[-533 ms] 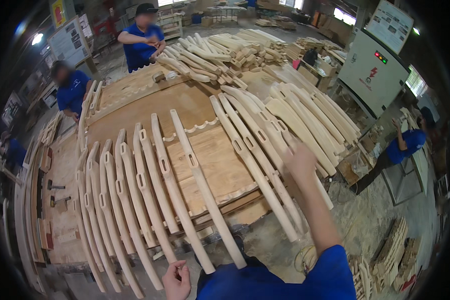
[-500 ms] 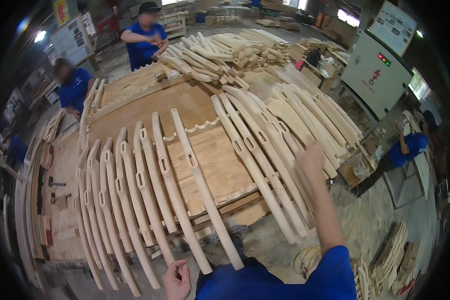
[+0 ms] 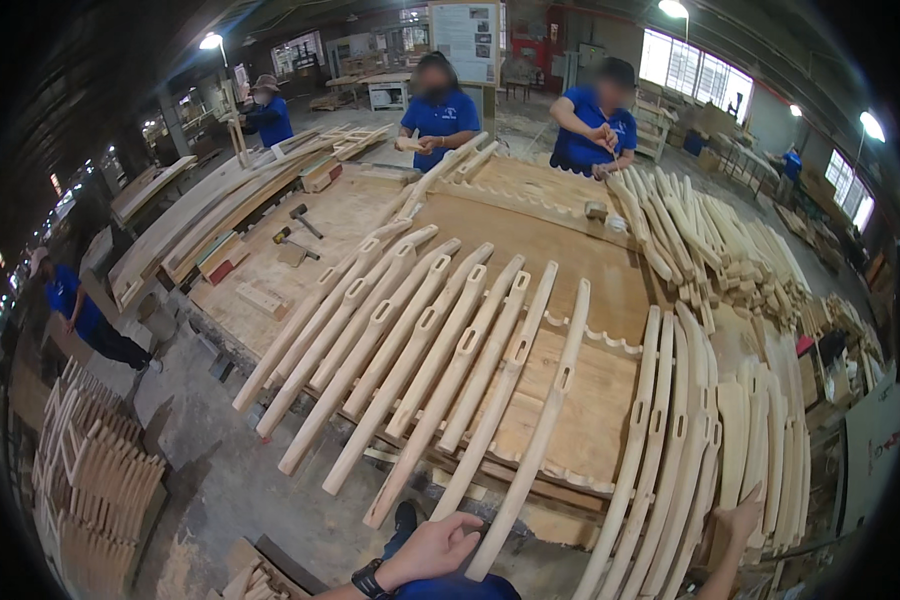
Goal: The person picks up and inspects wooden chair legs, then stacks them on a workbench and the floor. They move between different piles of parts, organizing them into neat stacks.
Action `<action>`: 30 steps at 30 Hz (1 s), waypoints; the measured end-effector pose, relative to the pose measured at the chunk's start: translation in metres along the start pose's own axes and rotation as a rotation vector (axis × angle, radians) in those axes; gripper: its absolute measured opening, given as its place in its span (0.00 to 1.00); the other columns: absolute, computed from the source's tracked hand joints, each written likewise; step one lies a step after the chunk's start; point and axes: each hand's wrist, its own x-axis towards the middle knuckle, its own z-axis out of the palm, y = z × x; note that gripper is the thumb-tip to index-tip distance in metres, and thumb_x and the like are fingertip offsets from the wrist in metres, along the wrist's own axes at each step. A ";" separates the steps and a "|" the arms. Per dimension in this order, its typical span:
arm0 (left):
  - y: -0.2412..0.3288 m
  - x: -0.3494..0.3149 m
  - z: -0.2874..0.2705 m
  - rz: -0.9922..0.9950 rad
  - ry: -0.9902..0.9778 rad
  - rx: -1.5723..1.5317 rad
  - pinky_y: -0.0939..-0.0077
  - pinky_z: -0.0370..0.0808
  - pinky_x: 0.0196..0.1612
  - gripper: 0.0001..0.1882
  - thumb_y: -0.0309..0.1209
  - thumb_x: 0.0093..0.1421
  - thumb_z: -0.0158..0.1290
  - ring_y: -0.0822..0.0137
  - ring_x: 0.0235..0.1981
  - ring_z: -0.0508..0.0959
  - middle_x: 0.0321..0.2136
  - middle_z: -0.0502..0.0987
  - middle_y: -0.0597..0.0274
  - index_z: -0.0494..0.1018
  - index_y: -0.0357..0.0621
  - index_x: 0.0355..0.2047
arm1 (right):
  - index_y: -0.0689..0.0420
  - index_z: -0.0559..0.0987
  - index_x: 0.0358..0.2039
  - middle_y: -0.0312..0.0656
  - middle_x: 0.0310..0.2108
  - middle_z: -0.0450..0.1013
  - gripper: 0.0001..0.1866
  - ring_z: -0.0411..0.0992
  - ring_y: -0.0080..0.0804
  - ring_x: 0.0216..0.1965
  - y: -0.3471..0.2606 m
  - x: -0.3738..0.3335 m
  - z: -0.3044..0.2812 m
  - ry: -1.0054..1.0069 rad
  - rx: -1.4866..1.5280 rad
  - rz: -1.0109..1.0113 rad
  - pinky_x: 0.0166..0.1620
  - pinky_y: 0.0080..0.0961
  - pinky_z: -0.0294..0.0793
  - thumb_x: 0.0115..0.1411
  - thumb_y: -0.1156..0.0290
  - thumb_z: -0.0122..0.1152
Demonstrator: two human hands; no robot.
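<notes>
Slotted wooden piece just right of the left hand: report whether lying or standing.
Lying: the slotted piece stretches across the work surface, its near end overhanging beside the left hand.

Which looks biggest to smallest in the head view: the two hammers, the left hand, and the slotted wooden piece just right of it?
1. Slotted wooden piece
2. Left hand
3. Far hammer and near hammer: too alike to rank.
The hand looks larger for being nearer the camera.

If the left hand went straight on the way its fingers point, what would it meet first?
The left hand would probably meet the slotted bar just to its right; depth is unclear.
</notes>
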 end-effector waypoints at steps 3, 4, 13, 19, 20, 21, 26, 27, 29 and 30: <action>0.003 -0.003 0.003 -0.017 0.001 -0.014 0.80 0.68 0.24 0.15 0.33 0.63 0.55 0.78 0.18 0.69 0.15 0.70 0.69 0.74 0.39 0.47 | 0.52 0.42 0.70 0.68 0.60 0.58 0.65 0.65 0.59 0.57 0.003 0.001 -0.004 -0.006 0.011 0.032 0.57 0.43 0.72 0.36 0.65 0.74; 0.003 -0.001 0.004 -0.009 0.020 -0.019 0.80 0.68 0.24 0.14 0.33 0.63 0.55 0.78 0.18 0.68 0.15 0.69 0.69 0.74 0.39 0.47 | 0.52 0.43 0.70 0.67 0.59 0.60 0.63 0.66 0.58 0.56 0.001 0.000 -0.005 -0.018 0.028 0.041 0.56 0.42 0.72 0.36 0.66 0.74; 0.015 0.014 0.003 -0.001 -0.006 -0.060 0.82 0.67 0.25 0.14 0.32 0.63 0.54 0.80 0.19 0.67 0.15 0.68 0.71 0.75 0.40 0.47 | 0.57 0.52 0.68 0.57 0.54 0.66 0.58 0.71 0.53 0.50 -0.008 -0.031 -0.030 0.116 0.131 0.022 0.51 0.40 0.75 0.35 0.71 0.72; 0.024 0.059 0.020 0.188 -0.329 -0.209 0.78 0.73 0.32 0.18 0.33 0.66 0.51 0.76 0.27 0.76 0.27 0.77 0.66 0.68 0.41 0.54 | 0.59 0.49 0.69 0.58 0.56 0.64 0.57 0.70 0.44 0.51 -0.004 -0.087 -0.047 0.111 0.668 -0.028 0.46 0.34 0.77 0.37 0.80 0.66; 0.026 0.066 0.025 0.201 -0.379 -0.274 0.77 0.74 0.34 0.19 0.32 0.66 0.51 0.76 0.30 0.76 0.31 0.78 0.66 0.67 0.40 0.55 | 0.59 0.49 0.69 0.57 0.56 0.65 0.56 0.70 0.42 0.50 -0.028 -0.112 -0.059 0.025 0.845 -0.065 0.45 0.31 0.76 0.38 0.81 0.64; 0.030 0.073 0.032 0.227 -0.423 -0.391 0.77 0.73 0.39 0.21 0.32 0.66 0.51 0.75 0.34 0.76 0.36 0.76 0.63 0.65 0.40 0.57 | 0.60 0.49 0.69 0.56 0.55 0.66 0.55 0.70 0.40 0.50 -0.047 -0.140 -0.074 -0.054 1.019 -0.078 0.44 0.29 0.76 0.38 0.82 0.62; 0.077 0.101 0.050 0.313 -0.649 -0.915 0.72 0.64 0.61 0.28 0.31 0.67 0.50 0.67 0.57 0.68 0.56 0.67 0.52 0.56 0.38 0.64 | 0.63 0.64 0.62 0.53 0.56 0.67 0.35 0.66 0.42 0.58 -0.106 -0.231 -0.056 -0.967 1.521 -0.143 0.60 0.34 0.64 0.54 0.70 0.64; 0.070 0.109 0.052 0.432 -0.658 -0.937 0.69 0.63 0.62 0.33 0.32 0.66 0.50 0.63 0.63 0.63 0.58 0.67 0.52 0.52 0.37 0.67 | 0.65 0.64 0.61 0.51 0.52 0.68 0.36 0.70 0.39 0.49 -0.140 -0.246 -0.067 -0.659 1.372 -0.607 0.50 0.30 0.69 0.52 0.71 0.65; 0.063 0.113 0.045 0.428 -0.549 -0.799 0.67 0.63 0.62 0.30 0.29 0.63 0.51 0.62 0.61 0.66 0.57 0.68 0.50 0.57 0.34 0.64 | 0.66 0.64 0.59 0.48 0.48 0.70 0.35 0.73 0.35 0.41 -0.180 -0.273 -0.078 -0.421 1.322 -0.882 0.41 0.25 0.74 0.52 0.73 0.65; 0.064 0.106 0.037 0.282 -0.521 -1.031 0.68 0.66 0.60 0.28 0.27 0.62 0.52 0.62 0.60 0.68 0.56 0.70 0.49 0.60 0.33 0.62 | 0.66 0.64 0.58 0.48 0.48 0.70 0.32 0.73 0.35 0.42 -0.191 -0.281 -0.072 -0.509 1.501 -0.768 0.43 0.25 0.74 0.54 0.72 0.63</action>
